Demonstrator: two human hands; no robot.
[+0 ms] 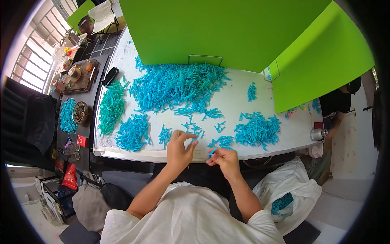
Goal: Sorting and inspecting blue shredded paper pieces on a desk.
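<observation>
My right hand is closed in a pinch on a small blue plastic piece at the table's near edge. To its left, my left hand hovers over the table edge, thumb and index finger curved and apart, with nothing visible between them. Just beyond my hands lie a few loose blue pieces and a small cluster. A small blue heap sits beside my left hand. Larger blue heaps lie at the left and the right. The pieces are too small to identify further.
A big blue-green pile spreads beneath the upright green panel. Green pieces and a black case lie at the left. A second green panel angles right, near another person's arm. A white sack stands lower right.
</observation>
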